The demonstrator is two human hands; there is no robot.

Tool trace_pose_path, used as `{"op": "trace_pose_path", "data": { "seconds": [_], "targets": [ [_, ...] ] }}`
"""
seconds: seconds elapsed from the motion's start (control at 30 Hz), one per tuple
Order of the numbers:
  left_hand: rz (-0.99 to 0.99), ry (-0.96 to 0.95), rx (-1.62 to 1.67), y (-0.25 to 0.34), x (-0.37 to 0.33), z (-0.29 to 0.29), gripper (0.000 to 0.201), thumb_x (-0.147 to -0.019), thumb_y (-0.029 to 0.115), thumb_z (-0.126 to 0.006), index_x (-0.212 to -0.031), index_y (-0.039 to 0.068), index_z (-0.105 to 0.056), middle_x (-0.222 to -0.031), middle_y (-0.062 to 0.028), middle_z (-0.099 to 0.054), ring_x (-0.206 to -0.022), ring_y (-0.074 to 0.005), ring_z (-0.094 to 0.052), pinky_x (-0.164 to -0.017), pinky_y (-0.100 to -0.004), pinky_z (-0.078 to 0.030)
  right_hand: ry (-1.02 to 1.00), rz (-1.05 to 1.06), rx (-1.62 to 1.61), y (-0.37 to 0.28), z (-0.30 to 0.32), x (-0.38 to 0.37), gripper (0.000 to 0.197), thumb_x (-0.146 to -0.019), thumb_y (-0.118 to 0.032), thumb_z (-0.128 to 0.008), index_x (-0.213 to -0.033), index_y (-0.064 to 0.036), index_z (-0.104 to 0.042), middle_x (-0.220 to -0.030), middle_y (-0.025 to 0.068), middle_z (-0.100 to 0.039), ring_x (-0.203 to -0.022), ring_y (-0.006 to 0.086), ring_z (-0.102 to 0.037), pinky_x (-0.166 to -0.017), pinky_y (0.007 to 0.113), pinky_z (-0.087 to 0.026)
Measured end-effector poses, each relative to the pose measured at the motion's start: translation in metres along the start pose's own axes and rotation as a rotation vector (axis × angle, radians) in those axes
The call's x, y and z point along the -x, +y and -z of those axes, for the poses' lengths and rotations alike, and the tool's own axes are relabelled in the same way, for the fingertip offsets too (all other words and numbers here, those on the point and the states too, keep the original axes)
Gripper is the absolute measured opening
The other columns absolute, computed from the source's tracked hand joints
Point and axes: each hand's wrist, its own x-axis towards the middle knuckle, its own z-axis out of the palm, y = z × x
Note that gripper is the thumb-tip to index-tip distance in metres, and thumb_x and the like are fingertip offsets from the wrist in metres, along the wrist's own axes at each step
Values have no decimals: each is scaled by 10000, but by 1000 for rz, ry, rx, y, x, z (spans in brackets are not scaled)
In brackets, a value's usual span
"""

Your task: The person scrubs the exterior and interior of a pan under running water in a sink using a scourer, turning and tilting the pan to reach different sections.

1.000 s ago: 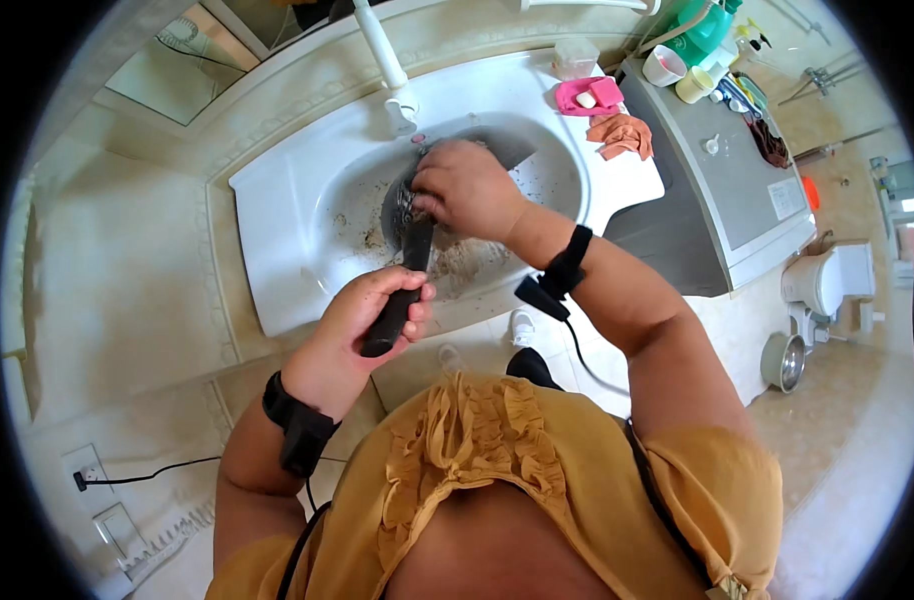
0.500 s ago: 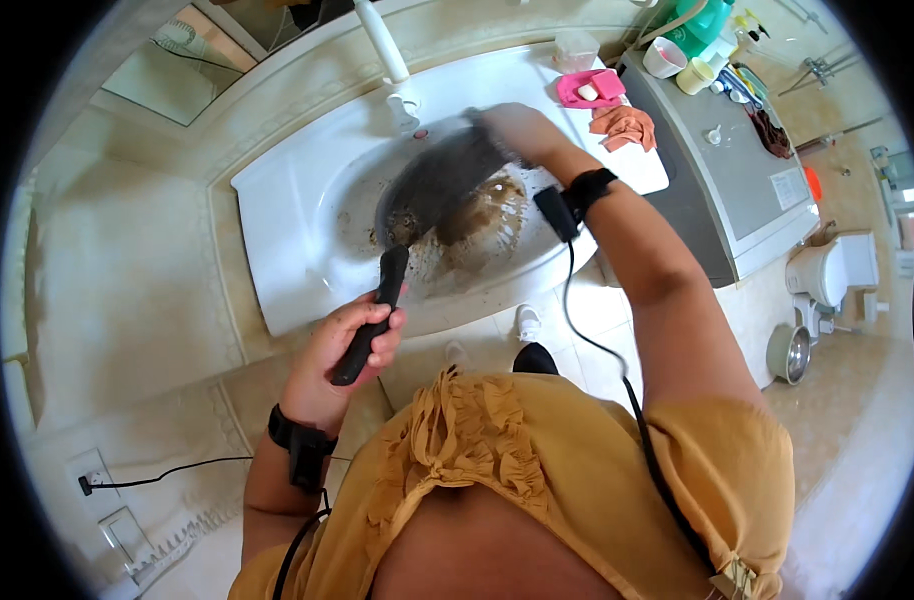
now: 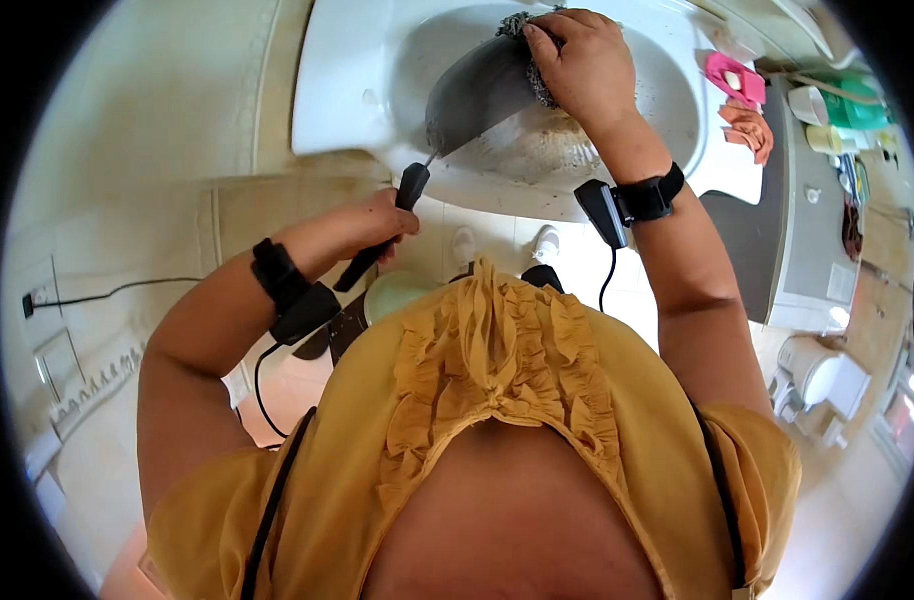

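A dark grey wok is held tilted over the white sink, its near edge slanting up to the right. Around its black handle my left hand is closed, just in front of the sink's front edge. My right hand presses a steel wool scourer onto the wok's far right rim, and curly grey strands stick out past the fingers. Brown dirty water and dark specks lie in the basin below the wok.
Right of the basin are a pink soap dish and a crumpled orange cloth. A grey-topped washing machine stands beside the sink, with cups and a green bottle on it. Cables hang from both wristbands.
The whole view has shifted, so the sink sits higher in the picture. The right hand, blurred before, now shows sharply with the scourer at the wok's rim. My left hand still grips the handle.
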Motion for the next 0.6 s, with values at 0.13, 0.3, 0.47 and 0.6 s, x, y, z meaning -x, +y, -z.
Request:
{"op": "trace_pose_path", "data": {
  "seconds": [0.13, 0.3, 0.47, 0.6],
  "targets": [
    [-14, 228, -245, -21, -10, 3, 269, -874, 234, -662, -852, -11, -554, -777, -150, -634, -596, -245, -635, -521, -398, -492, 111, 113, 15, -37, 2, 7, 247, -881, -331, -679, -959, -118, -776, -1047, 99, -724, -1005, 334, -649, -901, 422, -512],
    [-220, 634, -432, -38, -34, -17, 296, -833, 223, -642, -968, -37, -605, -863, -239, -684, -839, -437, -663, -730, -492, -520, 152, 337, 93, -32, -13, 16, 271, -780, -363, -762, -899, -119, -762, -942, 72, -693, -943, 299, -640, -784, 453, -513],
    [-153, 912, -415, -45, -59, -43, 267, -806, 180, -626, -994, -9, -655, -936, -268, -689, -918, -465, -651, -795, -527, -520, 18, 337, -26, -54, -9, 16, 228, -792, -326, -740, -880, -116, -735, -952, 68, -666, -986, 307, -604, -810, 457, -484],
    [8, 885, -431, -38, -62, -51, 294, -818, 186, -643, -1051, 10, -675, -955, -244, -704, -916, -436, -670, -809, -506, -538, 35, 407, -121, -41, -5, 18, 205, -811, -295, -727, -902, -112, -741, -968, 79, -684, -969, 314, -621, -822, 446, -501]
  ]
}}
